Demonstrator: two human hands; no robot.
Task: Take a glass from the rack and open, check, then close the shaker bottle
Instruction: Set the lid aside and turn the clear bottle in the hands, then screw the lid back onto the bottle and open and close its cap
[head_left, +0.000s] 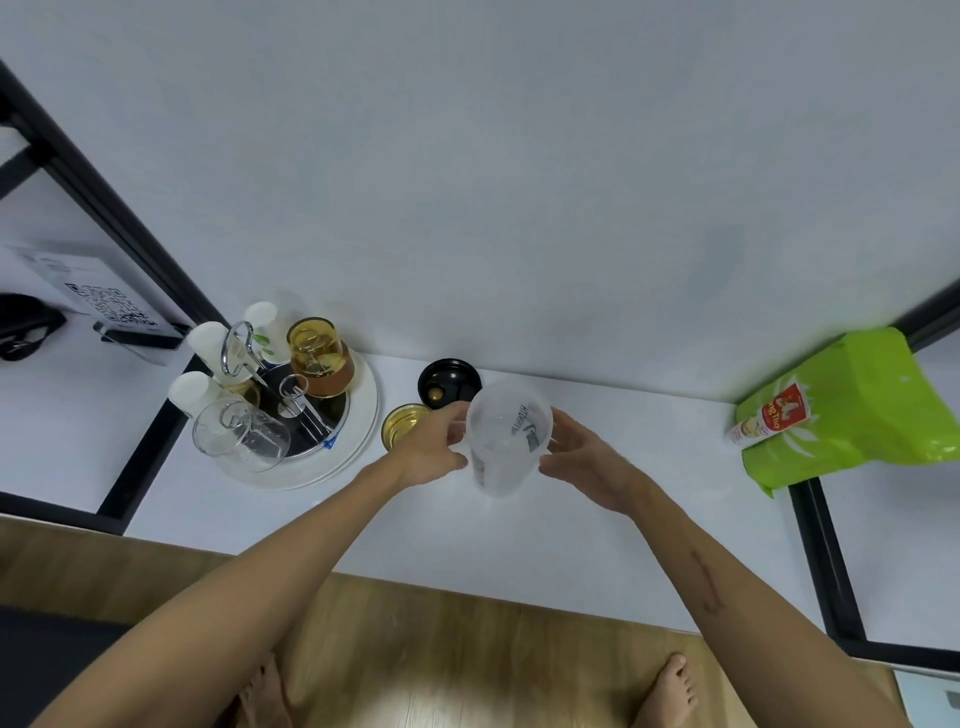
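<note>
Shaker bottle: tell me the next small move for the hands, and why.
Probably reach for the black lid and set it back on. The shaker bottle is held between the left hand and the right hand with its mouth open toward the camera, and it looks empty, so the check seems done. The lid lies upside down on the table just behind it.

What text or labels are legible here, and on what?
"ng Tho", partial, on the red label of the tube lying against the green bag.
Dark lettering on the shaker bottle, held between the left hand and right hand: sideways and blurred, unreadable.
Scale marks down the bottle's side: too small to read.
QR code on the white card: a code, with print above it too blurred to read.
</note>
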